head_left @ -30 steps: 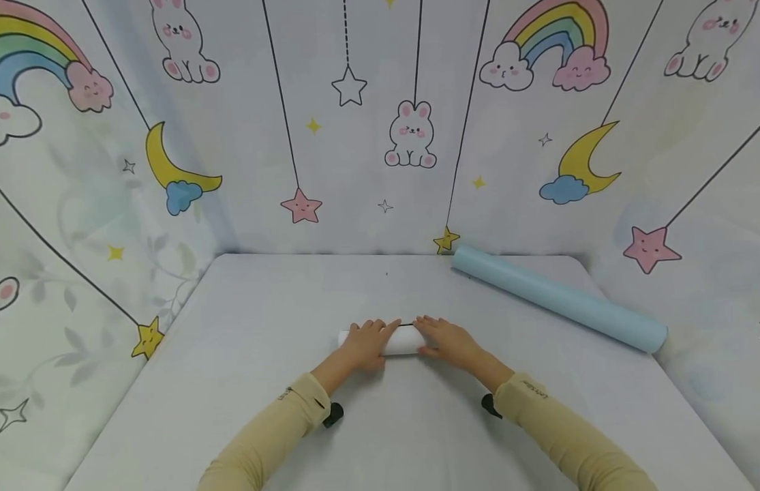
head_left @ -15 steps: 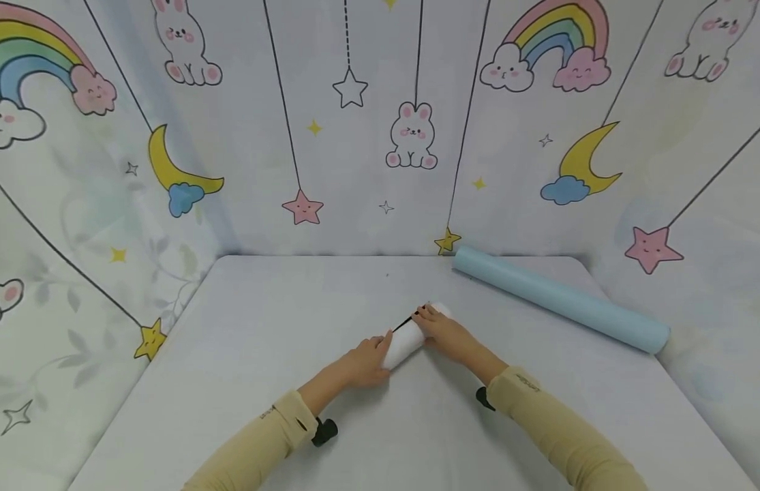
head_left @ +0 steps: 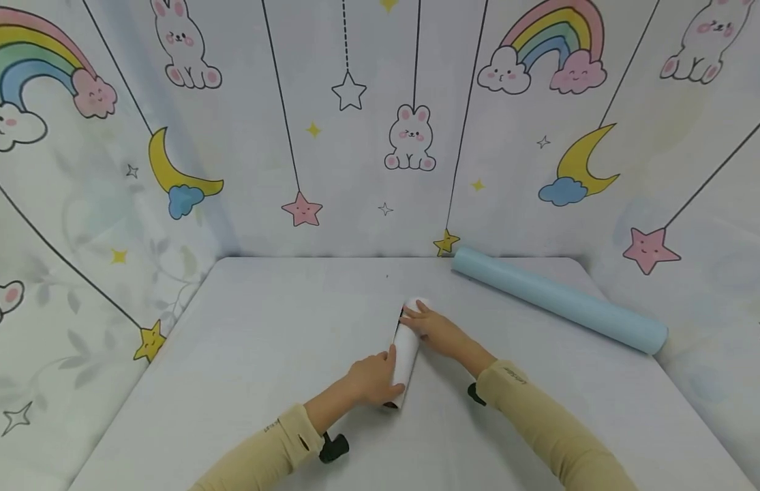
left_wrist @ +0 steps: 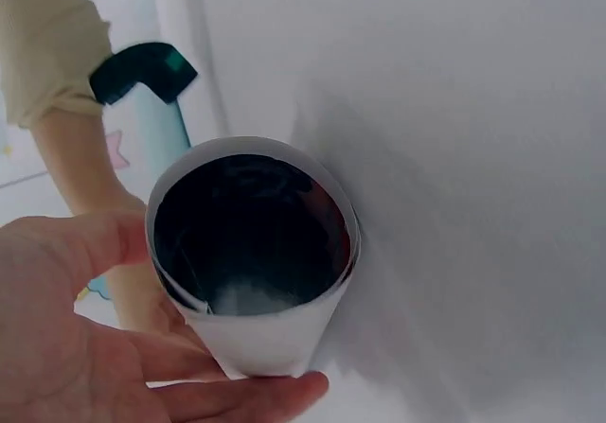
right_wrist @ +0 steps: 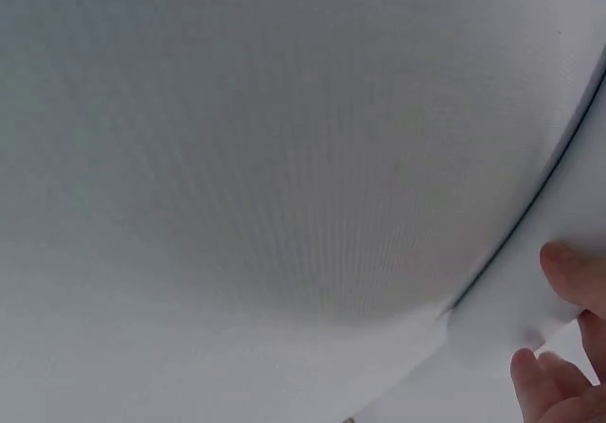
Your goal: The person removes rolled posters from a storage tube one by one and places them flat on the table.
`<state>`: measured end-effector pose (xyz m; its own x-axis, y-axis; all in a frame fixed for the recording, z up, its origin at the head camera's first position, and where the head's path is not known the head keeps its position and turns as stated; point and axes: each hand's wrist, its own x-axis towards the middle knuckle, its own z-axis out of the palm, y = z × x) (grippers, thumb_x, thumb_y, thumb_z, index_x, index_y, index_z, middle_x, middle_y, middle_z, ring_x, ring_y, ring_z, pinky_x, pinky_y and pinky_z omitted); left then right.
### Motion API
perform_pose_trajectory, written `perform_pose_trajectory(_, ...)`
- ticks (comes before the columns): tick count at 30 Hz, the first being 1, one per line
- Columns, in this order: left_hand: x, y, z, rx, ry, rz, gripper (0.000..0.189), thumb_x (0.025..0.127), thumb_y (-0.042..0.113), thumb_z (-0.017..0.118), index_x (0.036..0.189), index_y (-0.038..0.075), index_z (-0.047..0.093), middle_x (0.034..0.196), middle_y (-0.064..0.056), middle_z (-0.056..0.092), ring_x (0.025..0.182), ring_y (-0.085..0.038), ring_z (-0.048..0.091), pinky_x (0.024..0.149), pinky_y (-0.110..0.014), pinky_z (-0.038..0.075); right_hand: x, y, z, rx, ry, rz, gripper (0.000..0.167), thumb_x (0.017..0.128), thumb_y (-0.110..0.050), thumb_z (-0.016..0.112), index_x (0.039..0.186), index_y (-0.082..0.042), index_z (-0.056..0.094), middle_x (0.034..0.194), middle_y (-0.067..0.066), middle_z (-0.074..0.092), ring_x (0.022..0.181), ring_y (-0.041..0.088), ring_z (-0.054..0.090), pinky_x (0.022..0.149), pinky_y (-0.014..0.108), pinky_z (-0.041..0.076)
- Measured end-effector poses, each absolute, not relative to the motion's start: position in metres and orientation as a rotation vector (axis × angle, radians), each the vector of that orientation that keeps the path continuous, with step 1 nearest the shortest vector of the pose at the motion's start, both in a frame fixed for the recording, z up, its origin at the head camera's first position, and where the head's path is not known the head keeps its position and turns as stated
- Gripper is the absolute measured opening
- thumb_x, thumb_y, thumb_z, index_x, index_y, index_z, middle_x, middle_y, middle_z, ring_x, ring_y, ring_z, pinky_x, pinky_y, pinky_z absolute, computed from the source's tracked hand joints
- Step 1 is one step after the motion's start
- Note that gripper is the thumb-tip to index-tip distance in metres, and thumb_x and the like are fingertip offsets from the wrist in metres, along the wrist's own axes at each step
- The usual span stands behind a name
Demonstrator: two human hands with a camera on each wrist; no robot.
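While gripping the white roll (head_left: 407,352) on the desk (head_left: 281,320) with half-curled left hand (head_left: 373,378), also holds its farther part with half-curled right hand (head_left: 437,332).

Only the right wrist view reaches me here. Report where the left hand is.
Observer: In the head view, the left hand holds the white roll close to its end nearest the person.
Operator: Describe that near end.
Observer: The left wrist view looks into it: a round opening, dark inside.
Operator: Now name anything else lying on the table.
Observer: A long pale blue roll lies slantwise across the far right part of the table, apart from both hands.
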<state>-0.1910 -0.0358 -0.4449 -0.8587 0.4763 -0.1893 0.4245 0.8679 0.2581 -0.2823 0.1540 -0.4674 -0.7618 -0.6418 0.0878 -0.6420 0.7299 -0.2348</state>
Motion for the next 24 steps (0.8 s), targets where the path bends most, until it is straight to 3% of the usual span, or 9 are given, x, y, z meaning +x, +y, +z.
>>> perform_pose_trajectory(4,-0.181,-0.03,-0.442,0.666,2.81,0.292,0.075,0.086,0.045,0.056,0.136,-0.007,0.035,0.125,-0.019,0.053,0.098,-0.028,0.061,0.073,-0.041,0.05,-0.282,0.148,-0.469,1.1,-2.891,0.438,0.055,0.079,0.007,0.064,0.129,-0.014,0.054,0.141,0.006,0.038,0.133,0.035,0.024,0.096,0.046,0.035)
perform_pose_trajectory(11,-0.169,-0.024,-0.443,0.662,2.816,0.325,0.08,0.086,0.051,0.052,0.135,-0.01,0.035,0.128,-0.022,0.05,0.103,-0.03,0.059,0.072,-0.042,0.051,-0.281,0.136,-0.466,1.164,-2.899,0.436,0.057,0.08,0.012,0.06,0.13,-0.014,0.053,0.142,0.004,0.038,0.132,0.033,0.027,0.096,0.045,0.037)
perform_pose_trajectory(24,-0.172,-0.031,-0.442,0.64,2.8,0.343,0.082,0.085,0.053,0.053,0.134,-0.011,0.036,0.129,-0.019,0.05,0.107,-0.028,0.057,0.075,-0.042,0.05,-0.282,0.132,-0.472,1.091,-2.924,0.447,0.057,0.079,0.013,0.06,0.128,-0.016,0.055,0.142,0.003,0.038,0.132,0.033,0.027,0.094,0.045,0.038)
